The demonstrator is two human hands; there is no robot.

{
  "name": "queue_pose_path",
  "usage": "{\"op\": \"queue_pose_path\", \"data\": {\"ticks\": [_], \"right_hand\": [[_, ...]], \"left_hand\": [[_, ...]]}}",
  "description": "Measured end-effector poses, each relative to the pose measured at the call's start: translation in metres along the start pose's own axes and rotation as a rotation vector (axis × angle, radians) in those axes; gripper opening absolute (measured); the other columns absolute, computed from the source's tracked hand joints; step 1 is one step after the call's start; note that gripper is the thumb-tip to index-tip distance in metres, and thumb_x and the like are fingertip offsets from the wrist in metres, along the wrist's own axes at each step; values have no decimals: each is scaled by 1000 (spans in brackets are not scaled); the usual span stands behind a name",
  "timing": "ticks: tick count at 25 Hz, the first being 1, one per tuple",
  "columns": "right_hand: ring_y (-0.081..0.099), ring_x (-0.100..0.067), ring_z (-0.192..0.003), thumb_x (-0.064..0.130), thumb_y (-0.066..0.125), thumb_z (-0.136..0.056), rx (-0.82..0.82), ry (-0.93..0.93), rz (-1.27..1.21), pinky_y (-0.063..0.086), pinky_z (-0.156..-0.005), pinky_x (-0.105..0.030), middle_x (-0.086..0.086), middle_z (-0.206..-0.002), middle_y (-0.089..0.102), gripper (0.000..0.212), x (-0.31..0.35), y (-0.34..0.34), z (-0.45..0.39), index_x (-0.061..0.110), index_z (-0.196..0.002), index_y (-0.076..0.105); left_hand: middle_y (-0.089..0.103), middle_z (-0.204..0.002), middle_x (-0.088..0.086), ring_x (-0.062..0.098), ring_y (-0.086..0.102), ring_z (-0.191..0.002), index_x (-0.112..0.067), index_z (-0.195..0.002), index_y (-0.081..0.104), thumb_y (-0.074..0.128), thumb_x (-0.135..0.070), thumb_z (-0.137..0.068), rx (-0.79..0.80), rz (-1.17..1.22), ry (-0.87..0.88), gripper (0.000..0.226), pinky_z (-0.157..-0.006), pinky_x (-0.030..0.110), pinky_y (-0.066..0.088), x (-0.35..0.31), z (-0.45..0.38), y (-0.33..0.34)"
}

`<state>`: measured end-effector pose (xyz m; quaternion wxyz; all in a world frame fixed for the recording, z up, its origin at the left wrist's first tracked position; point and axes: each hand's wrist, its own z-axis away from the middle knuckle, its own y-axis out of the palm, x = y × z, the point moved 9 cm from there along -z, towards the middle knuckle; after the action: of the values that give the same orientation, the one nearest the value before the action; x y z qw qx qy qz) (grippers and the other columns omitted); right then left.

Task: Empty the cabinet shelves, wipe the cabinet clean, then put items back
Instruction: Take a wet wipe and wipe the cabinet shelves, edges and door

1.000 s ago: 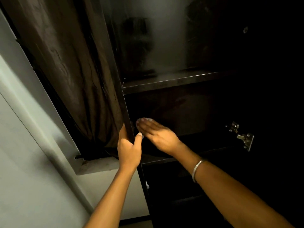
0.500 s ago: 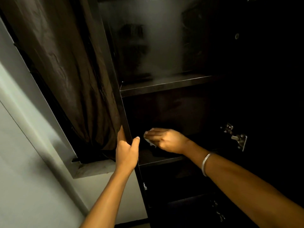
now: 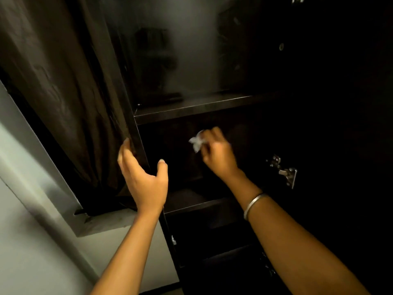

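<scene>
A tall dark cabinet point(image 3: 191, 107) stands open in front of me, its shelves dim and bare as far as I can see. My right hand point(image 3: 218, 154) is inside the middle compartment, just under the upper shelf, and grips a small crumpled white wipe point(image 3: 196, 142). My left hand point(image 3: 144, 177) is at the cabinet's left side panel point(image 3: 136, 141). Its fingers lie along the panel's outer face and the thumb stands apart on the inner side, so the grasp looks loose.
A dark brown curtain point(image 3: 63, 81) hangs close to the left of the cabinet over a window ledge point(image 3: 102, 222). A pale wall point(image 3: 25, 241) fills the lower left. A metal door hinge point(image 3: 285, 171) sticks out on the right inside the cabinet. Lower shelves are very dark.
My right hand has moved right and up inside the compartment and curled round the white wipe. My left hand has loosened on the side panel, thumb spread away.
</scene>
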<state>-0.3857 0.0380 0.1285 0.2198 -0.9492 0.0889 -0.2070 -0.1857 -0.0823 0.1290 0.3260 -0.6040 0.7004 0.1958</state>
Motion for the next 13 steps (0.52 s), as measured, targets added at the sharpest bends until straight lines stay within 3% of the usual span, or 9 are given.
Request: {"op": "queue_pose_path", "data": {"ticks": [2,3,5,7,8,10,11,13], "right_hand": [[65,-38,-74,-2,64,-80,366,-254,113,55,-58,-40,-11,-117,50,35,35,59,32,13,-112,62],[65,-38,-73,-2,66,-79,401,-312,155,53,-57,-38,-12,-118,50,37,36,62,35,13,-113,62],[65,-34,-83,-2,63,-83,118,-107,86,55,-70,-29,-8,-117,52,33,6,11,7,10,-113,62],[61,-31,-103,-3,58,-87,-352,340,-48,43,-87,-12,-4,-117,52,29,-58,-73,-5,2,-116,61],[58,-33,-112,-2,58,-88,-487,507,-31,39,-93,-13,-9,-123,52,32,-84,-98,1,-1,-121,59],[43,-37,-133,12,56,-94,-446,588,145,35,-110,-31,-22,-143,43,45,-88,-93,8,-2,-137,50],[31,-38,-142,22,51,-98,-360,546,173,29,-117,-38,-24,-152,33,54,-74,-72,10,-2,-145,40],[10,-34,-151,37,41,-101,-217,393,179,15,-123,-41,-24,-161,16,67,-38,-31,10,-4,-151,25]], "left_hand": [[30,-156,7,19,31,-145,-10,-153,27,69,-17,-86,-62,-6,42,80,-112,9,22,-20,-22,-4],[30,-156,8,19,30,-145,-9,-153,27,67,-17,-85,-83,-3,49,79,-109,4,19,-28,-33,-4],[30,-156,8,19,29,-145,-9,-153,27,63,-16,-86,-96,14,33,76,-104,-3,15,-36,-45,-1],[32,-155,11,21,31,-144,-7,-152,28,59,-12,-88,-130,28,23,72,-99,-8,13,-41,-44,1],[33,-154,13,23,32,-143,-5,-151,29,57,-9,-88,-157,20,31,70,-98,-9,13,-43,-42,1],[35,-152,14,24,36,-141,-3,-150,31,55,-6,-86,-194,-5,68,68,-98,-8,15,-46,-41,0],[35,-152,15,24,37,-140,-2,-149,32,55,-5,-85,-204,-17,84,68,-98,-7,15,-46,-41,0],[35,-151,16,25,38,-139,-1,-148,33,56,-6,-83,-220,-42,95,69,-98,-7,16,-47,-42,-1]]}}
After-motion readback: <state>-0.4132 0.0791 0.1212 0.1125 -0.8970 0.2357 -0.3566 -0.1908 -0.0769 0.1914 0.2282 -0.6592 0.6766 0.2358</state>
